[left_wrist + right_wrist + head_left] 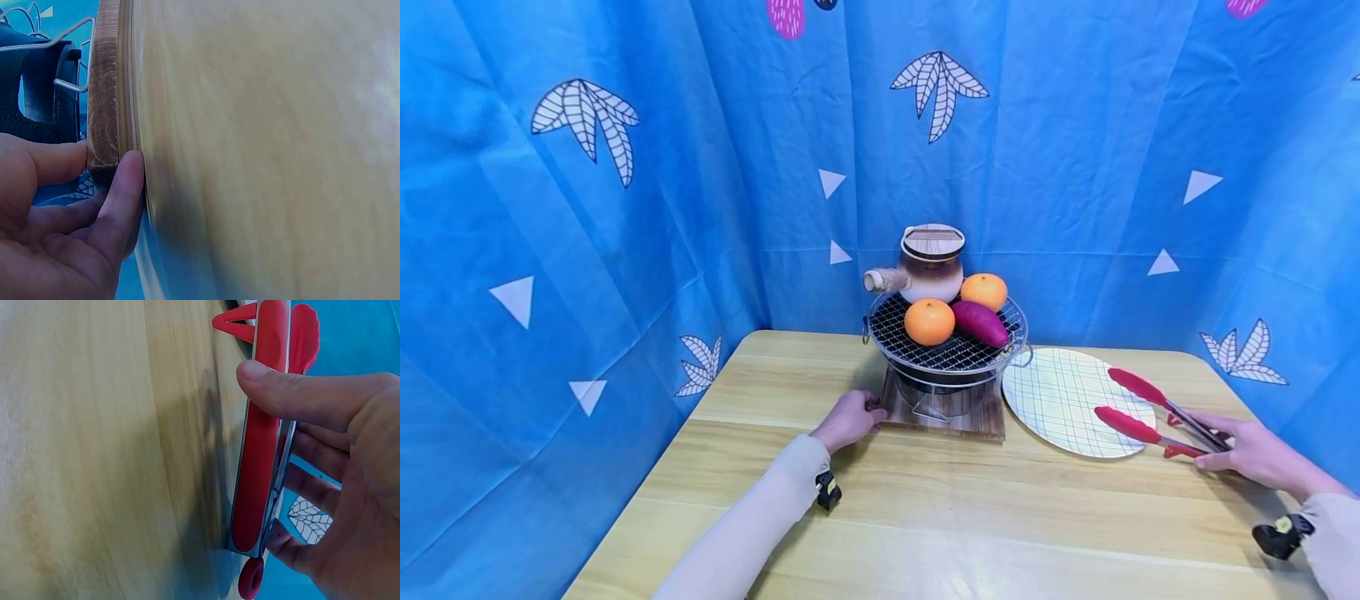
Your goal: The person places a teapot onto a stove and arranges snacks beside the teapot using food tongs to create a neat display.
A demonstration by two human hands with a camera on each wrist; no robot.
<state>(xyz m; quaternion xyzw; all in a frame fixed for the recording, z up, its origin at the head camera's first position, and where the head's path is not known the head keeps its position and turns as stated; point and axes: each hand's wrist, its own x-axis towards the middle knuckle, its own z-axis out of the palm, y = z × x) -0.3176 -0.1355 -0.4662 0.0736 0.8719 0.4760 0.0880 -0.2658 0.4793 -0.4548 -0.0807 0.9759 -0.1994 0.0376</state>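
Observation:
My left hand [850, 419] is at the left front corner of a brown wooden board [962, 427] under a small grill stove. In the left wrist view the thumb and fingers pinch the board's edge [103, 94]. On the stove's round wire grate [917, 357] sit two oranges [929, 322], a purple sweet potato [979, 323] and a clay teapot [928, 279] with a wooden lid. My right hand [1262, 454] grips red-tipped metal tongs [1127, 425], their arms spread apart above a plate. The right wrist view shows the thumb across a red tongs handle [256, 475].
A round, pale checked plate [1052, 400] lies right of the stove, partly behind the tongs. Light wooden tabletop [925, 517] stretches in front of the board. A blue patterned curtain [1037, 167] hangs behind and on both sides of the table.

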